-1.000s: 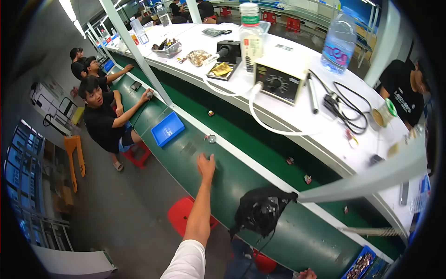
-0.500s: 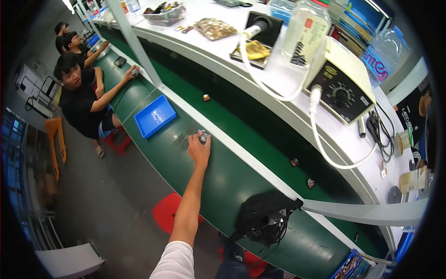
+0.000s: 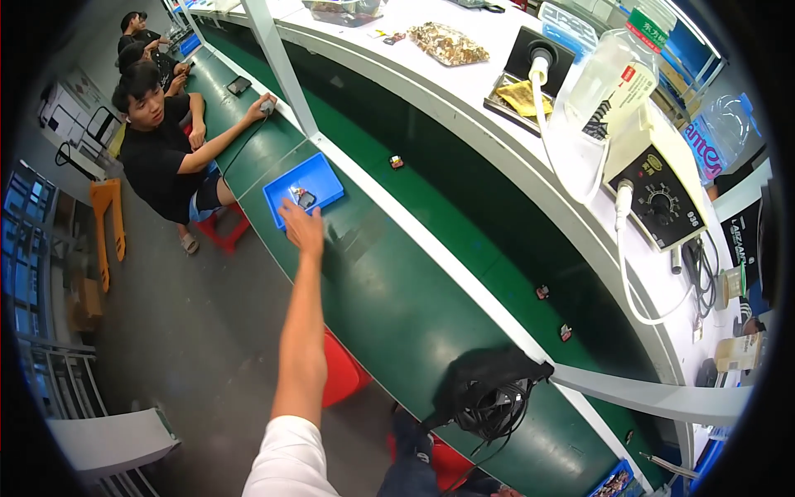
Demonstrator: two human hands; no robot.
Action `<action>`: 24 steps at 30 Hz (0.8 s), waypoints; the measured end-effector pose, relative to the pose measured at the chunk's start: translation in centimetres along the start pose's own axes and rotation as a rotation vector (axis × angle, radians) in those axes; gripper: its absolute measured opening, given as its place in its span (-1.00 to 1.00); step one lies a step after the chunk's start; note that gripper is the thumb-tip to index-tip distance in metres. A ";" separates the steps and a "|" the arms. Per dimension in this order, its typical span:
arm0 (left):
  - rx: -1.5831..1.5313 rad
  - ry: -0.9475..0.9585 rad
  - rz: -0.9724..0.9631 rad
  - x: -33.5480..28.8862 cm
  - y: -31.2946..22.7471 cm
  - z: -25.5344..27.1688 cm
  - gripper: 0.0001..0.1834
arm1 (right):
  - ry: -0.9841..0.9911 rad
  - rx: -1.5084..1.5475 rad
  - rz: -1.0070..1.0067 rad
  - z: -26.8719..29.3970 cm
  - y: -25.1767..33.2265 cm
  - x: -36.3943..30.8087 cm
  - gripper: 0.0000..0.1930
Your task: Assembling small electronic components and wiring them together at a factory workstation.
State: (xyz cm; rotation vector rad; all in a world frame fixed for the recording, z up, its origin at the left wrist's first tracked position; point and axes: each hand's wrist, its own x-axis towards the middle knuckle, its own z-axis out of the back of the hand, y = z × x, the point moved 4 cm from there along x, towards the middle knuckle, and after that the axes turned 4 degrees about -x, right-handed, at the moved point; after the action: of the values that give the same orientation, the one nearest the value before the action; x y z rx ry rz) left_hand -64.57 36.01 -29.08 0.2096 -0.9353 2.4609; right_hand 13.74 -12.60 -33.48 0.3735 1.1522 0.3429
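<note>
My left hand (image 3: 303,228) reaches over the near edge of a shallow blue tray (image 3: 278,217) on the green bench. Its fingers are apart. Just beyond the fingertips, inside the tray, lies a small part (image 3: 305,200), dark grey with red and white bits, too small to name. A sliver of skin at the bottom edge, beside my legs, seems to be my right hand (image 3: 506,492); its fingers are cut off from view.
Several small red-and-white parts (image 3: 396,161) lie spaced along the green strip. A black bag with cables (image 3: 489,393) rests on the near bench. A soldering station (image 3: 662,195) stands on the white shelf. A co-worker (image 3: 157,149) sits at the left, holding a grey object.
My left hand has moved left from the bench to the blue tray. The small part it held now lies in the tray, with the fingers spread. The view has shifted slightly.
</note>
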 end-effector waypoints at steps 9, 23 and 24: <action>-0.255 0.451 -0.568 -29.5 -2.6 7.3 -0.50 | 0.082 0.000 -0.009 -1.8 0.6 1.8 -0.69; -0.253 0.621 0.267 1.6 2.4 -0.7 -0.55 | 0.109 0.020 0.043 -2.0 -0.6 2.0 -0.67; -0.161 0.694 0.242 1.4 0.4 -1.1 -0.60 | 0.083 0.049 0.012 -1.1 -1.0 1.6 -0.69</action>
State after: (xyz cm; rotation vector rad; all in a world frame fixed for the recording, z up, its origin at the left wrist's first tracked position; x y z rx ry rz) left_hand -65.93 37.04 -29.73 -0.8032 -0.8607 2.3682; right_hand 13.40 -12.62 -35.59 0.4123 1.2414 0.3437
